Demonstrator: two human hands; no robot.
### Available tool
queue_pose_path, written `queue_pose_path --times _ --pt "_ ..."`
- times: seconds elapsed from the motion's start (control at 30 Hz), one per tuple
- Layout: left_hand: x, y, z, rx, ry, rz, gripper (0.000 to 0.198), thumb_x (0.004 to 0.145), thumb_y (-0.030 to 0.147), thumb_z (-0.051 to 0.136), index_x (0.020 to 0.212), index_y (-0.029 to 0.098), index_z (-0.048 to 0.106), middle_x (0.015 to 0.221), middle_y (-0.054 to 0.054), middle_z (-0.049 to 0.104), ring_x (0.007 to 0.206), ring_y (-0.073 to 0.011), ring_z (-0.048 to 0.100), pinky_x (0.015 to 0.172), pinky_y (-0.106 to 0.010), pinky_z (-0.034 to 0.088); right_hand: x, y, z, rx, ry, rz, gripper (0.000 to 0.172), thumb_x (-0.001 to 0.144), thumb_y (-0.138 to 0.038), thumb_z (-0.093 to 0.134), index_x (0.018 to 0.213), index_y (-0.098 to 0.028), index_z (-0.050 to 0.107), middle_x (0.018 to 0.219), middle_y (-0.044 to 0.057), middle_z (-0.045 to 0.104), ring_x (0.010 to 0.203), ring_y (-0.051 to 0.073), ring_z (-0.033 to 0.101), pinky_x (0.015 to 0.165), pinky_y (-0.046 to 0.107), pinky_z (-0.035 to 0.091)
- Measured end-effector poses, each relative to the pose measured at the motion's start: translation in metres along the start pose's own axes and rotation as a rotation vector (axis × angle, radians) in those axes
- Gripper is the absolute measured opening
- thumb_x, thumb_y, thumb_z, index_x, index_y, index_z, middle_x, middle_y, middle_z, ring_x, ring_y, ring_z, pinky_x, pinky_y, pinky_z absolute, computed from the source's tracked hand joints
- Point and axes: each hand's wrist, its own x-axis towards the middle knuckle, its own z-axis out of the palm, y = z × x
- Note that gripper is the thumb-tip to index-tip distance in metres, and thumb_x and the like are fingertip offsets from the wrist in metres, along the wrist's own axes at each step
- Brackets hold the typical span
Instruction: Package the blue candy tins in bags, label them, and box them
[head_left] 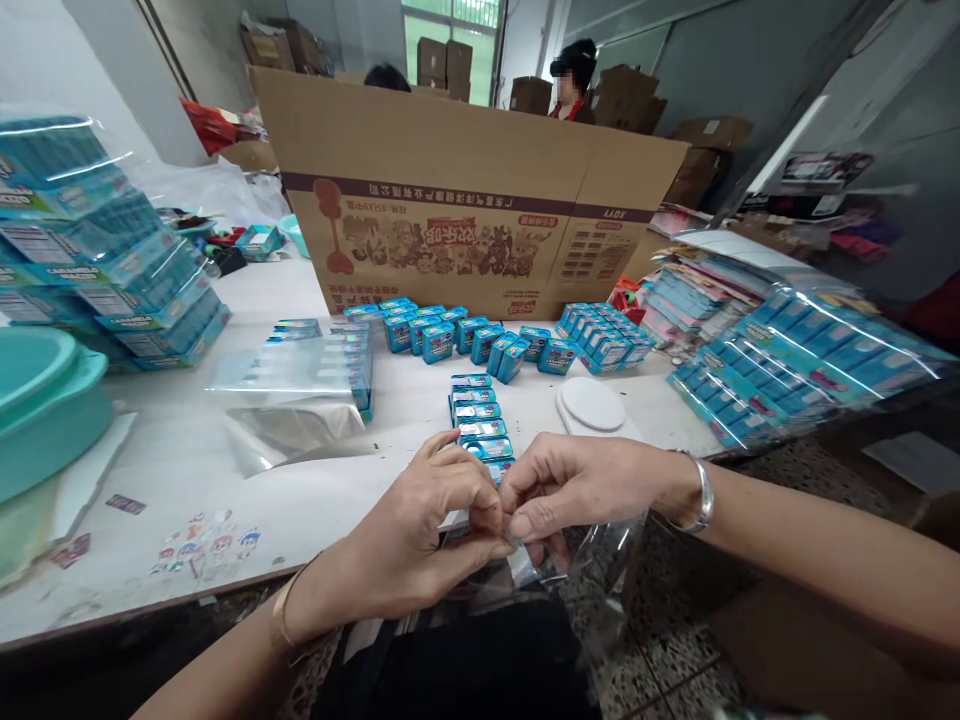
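At the table's front edge, my left hand (427, 515) and my right hand (574, 490) meet, thumbs and fingers pinched together. Both are closed on a clear plastic bag (619, 560), which hangs down below the right hand in front of the dark clothing. Just beyond the fingers, a row of small blue boxes (480, 411) runs away from me on the white table; the hands hide its near end. Close to the right hand lie white round discs (592, 403). A loose sheet of clear film (292, 420) lies to the left, over more blue boxes (360, 365).
A large cardboard carton (465, 200) stands across the back, with two people partly visible beyond. Wrapped blue packs (142, 270) are piled at left behind turquoise basins (52, 410). Wrapped blue packs (795, 365) sit at the right edge. Loose blue boxes (437, 342) line the carton's foot.
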Motion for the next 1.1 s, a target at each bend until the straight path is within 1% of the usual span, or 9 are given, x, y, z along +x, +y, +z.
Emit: queue_pose_path --times 0.4,0.6,0.7,0.77,0.83,0.9,0.97,1.03,1.1 --pt "-0.001 -0.002 0.001 -0.064 -0.031 -0.035 0.019 0.086 0.017 0.066 0.075 0.020 0.051 0.077 0.006 0.064 0.080 -0.0108 0.060 0.113 -0.042 0.024 0.001 0.000 0.004 -0.156 0.049 0.046 0.018 0.085 -0.032 0.066 0.081 -0.015 0.061 0.064 -0.005 0.059 0.052 0.007 0.058 0.053 0.019 0.046" --pt "-0.002 -0.005 -0.005 -0.135 -0.031 -0.132 0.018 0.085 0.020 0.066 0.073 0.020 0.054 0.078 0.004 0.066 0.077 -0.0116 0.060 0.109 -0.040 0.031 -0.004 0.010 -0.011 -0.122 -0.008 0.050 0.037 0.085 -0.050 0.068 0.098 -0.015 0.067 0.081 0.002 0.068 0.070 0.011 0.064 0.061 0.021 0.050" --pt "-0.005 -0.012 -0.008 -0.219 -0.011 -0.240 0.017 0.085 0.023 0.067 0.073 0.020 0.056 0.082 0.002 0.065 0.080 -0.0131 0.060 0.102 -0.036 0.038 -0.008 0.010 -0.016 -0.121 -0.030 0.069 0.050 0.087 -0.061 0.060 0.103 -0.014 0.068 0.087 0.006 0.070 0.074 0.013 0.067 0.065 0.024 0.052" --pt "-0.007 -0.016 -0.008 -0.300 0.016 -0.312 0.016 0.085 0.026 0.068 0.075 0.019 0.057 0.083 0.001 0.064 0.081 -0.0139 0.060 0.095 -0.034 0.043 -0.012 0.007 -0.016 -0.080 -0.048 0.025 0.060 0.088 -0.066 0.054 0.107 -0.012 0.068 0.089 0.009 0.071 0.076 0.015 0.068 0.070 0.028 0.053" --pt "-0.007 -0.018 -0.008 -0.374 0.042 -0.373 0.016 0.086 0.029 0.066 0.078 0.019 0.057 0.084 0.000 0.064 0.082 -0.0146 0.060 0.088 -0.032 0.045 -0.015 0.004 -0.014 -0.034 -0.056 -0.023 0.062 0.083 -0.065 0.062 0.112 -0.011 0.065 0.089 0.009 0.071 0.081 0.016 0.068 0.076 0.030 0.053" --pt "-0.007 -0.018 -0.008 -0.421 0.058 -0.417 0.016 0.087 0.030 0.065 0.079 0.019 0.058 0.083 0.000 0.064 0.080 -0.0149 0.059 0.083 -0.031 0.047 -0.015 0.003 -0.011 -0.040 -0.037 -0.022 0.060 0.073 -0.054 0.079 0.114 -0.012 0.064 0.086 0.004 0.069 0.079 0.014 0.065 0.076 0.029 0.051" --pt "-0.007 -0.017 -0.008 -0.453 0.056 -0.443 0.016 0.088 0.031 0.064 0.080 0.018 0.059 0.080 0.000 0.063 0.077 -0.0143 0.059 0.081 -0.031 0.048 -0.014 0.004 -0.008 -0.074 0.006 0.020 0.053 0.066 -0.043 0.086 0.105 -0.014 0.066 0.080 -0.001 0.066 0.072 0.011 0.061 0.072 0.026 0.050" --pt "-0.008 -0.018 -0.008 -0.510 0.038 -0.447 0.016 0.089 0.031 0.064 0.082 0.018 0.059 0.079 0.000 0.064 0.075 -0.0140 0.061 0.082 -0.032 0.049 -0.012 0.006 -0.006 -0.096 0.046 0.066 0.041 0.066 -0.041 0.085 0.089 -0.014 0.066 0.073 -0.003 0.063 0.065 0.009 0.057 0.064 0.023 0.048" --pt "-0.010 -0.020 -0.009 -0.588 0.018 -0.447 0.016 0.089 0.032 0.064 0.085 0.018 0.059 0.080 -0.001 0.065 0.076 -0.0145 0.063 0.080 -0.032 0.050 -0.010 0.006 -0.005 -0.121 0.065 0.097 0.037 0.066 -0.042 0.084 0.078 -0.014 0.063 0.069 -0.003 0.062 0.062 0.009 0.055 0.059 0.022 0.045"
